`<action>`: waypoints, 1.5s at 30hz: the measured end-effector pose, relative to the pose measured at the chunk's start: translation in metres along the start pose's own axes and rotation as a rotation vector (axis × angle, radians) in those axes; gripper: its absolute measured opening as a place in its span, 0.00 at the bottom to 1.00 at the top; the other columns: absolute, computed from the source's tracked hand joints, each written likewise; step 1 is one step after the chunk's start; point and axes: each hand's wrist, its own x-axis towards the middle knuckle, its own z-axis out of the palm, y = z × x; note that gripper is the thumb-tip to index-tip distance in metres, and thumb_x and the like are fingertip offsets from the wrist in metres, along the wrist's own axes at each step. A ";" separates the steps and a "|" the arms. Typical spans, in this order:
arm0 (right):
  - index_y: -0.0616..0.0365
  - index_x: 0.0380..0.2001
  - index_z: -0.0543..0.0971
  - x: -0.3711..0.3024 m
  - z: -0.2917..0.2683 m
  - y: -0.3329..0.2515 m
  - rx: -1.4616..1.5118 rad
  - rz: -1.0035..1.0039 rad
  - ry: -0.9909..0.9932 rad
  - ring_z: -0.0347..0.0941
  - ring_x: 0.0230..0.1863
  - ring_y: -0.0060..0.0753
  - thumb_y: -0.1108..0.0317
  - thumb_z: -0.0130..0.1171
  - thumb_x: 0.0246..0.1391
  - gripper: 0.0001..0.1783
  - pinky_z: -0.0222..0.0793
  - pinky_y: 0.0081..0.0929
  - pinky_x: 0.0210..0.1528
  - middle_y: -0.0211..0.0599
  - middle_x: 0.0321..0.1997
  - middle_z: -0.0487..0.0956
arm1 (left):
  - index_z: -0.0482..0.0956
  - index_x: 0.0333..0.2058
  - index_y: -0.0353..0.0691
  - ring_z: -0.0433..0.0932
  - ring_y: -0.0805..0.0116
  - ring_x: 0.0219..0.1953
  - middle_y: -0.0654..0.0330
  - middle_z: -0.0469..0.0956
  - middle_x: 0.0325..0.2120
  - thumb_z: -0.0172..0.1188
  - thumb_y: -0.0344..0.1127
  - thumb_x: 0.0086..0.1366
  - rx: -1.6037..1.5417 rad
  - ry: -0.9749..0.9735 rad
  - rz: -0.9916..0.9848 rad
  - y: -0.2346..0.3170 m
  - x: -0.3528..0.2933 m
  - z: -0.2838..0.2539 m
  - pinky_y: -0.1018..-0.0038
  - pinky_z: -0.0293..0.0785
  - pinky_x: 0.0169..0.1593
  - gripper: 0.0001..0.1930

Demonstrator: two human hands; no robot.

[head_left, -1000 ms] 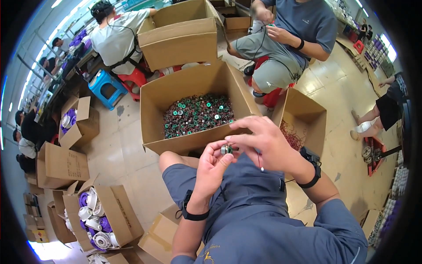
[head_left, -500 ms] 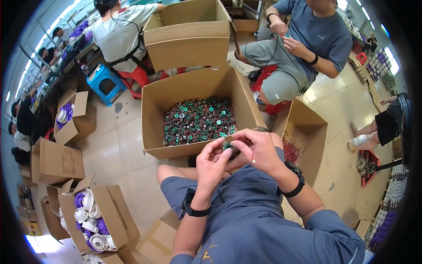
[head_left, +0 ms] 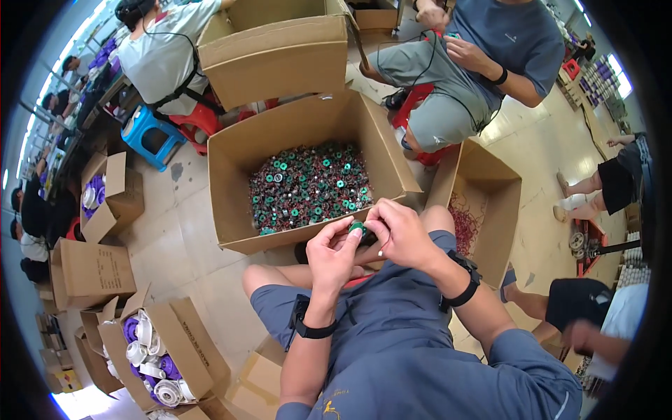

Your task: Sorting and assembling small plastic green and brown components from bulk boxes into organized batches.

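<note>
My left hand (head_left: 332, 256) is closed on a small round green part (head_left: 358, 228), held between thumb and fingers above my lap. Beside it, the fingers of my right hand (head_left: 407, 238) are pinched together at the part's edge. A thin wire with a small white end (head_left: 380, 253) hangs below the right fingertips, seemingly held by them. Just beyond both hands stands a large cardboard box (head_left: 234, 154) with a heap of similar green ring-shaped parts (head_left: 308, 185) and dark red wires inside.
To the right, a narrower cardboard box (head_left: 501, 183) holds loose red wires (head_left: 463, 222). A seated person (head_left: 507, 42) works opposite. At lower left, an open carton (head_left: 192, 336) contains white and purple plastic parts. A blue stool (head_left: 148, 136) stands at far left. Someone's arm (head_left: 595, 339) shows at right.
The view has shifted slightly. More of the green part's face shows between my fingers, and my hands remain close together. Another person has come into view at the lower right.
</note>
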 end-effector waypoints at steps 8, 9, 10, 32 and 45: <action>0.62 0.28 0.72 0.009 -0.001 0.015 0.110 0.051 -0.018 0.74 0.29 0.51 0.72 0.58 0.54 0.07 0.69 0.39 0.31 0.46 0.27 0.75 | 0.80 0.44 0.29 0.79 0.79 0.32 0.59 0.82 0.33 0.64 0.22 0.58 0.008 -0.036 -0.040 0.004 0.014 0.002 0.83 0.77 0.38 0.14; 0.62 0.28 0.72 0.007 0.000 0.013 0.067 0.024 -0.015 0.73 0.29 0.51 0.72 0.58 0.54 0.06 0.69 0.39 0.31 0.46 0.27 0.75 | 0.80 0.44 0.29 0.78 0.79 0.31 0.59 0.82 0.33 0.65 0.22 0.58 0.033 -0.043 -0.052 0.004 0.015 0.003 0.83 0.77 0.38 0.14; 0.61 0.28 0.72 0.005 0.000 0.010 0.023 -0.003 -0.010 0.73 0.29 0.51 0.72 0.58 0.54 0.06 0.69 0.39 0.31 0.46 0.26 0.75 | 0.80 0.44 0.29 0.78 0.79 0.31 0.59 0.82 0.33 0.65 0.22 0.58 0.027 -0.046 -0.047 0.004 0.015 0.002 0.83 0.77 0.38 0.14; 0.62 0.31 0.72 -0.002 0.017 0.015 0.133 0.124 0.015 0.76 0.32 0.46 0.66 0.54 0.60 0.09 0.71 0.37 0.34 0.43 0.29 0.76 | 0.80 0.44 0.27 0.77 0.74 0.32 0.59 0.80 0.32 0.61 0.22 0.60 0.003 -0.165 -0.102 0.032 0.001 -0.010 0.81 0.75 0.38 0.12; 0.60 0.26 0.73 -0.013 0.009 0.006 0.138 0.111 0.079 0.72 0.30 0.54 0.69 0.55 0.56 0.08 0.67 0.40 0.31 0.49 0.26 0.73 | 0.80 0.45 0.29 0.79 0.73 0.34 0.58 0.81 0.36 0.62 0.25 0.59 -0.047 -0.204 -0.134 0.019 -0.002 -0.014 0.79 0.77 0.39 0.14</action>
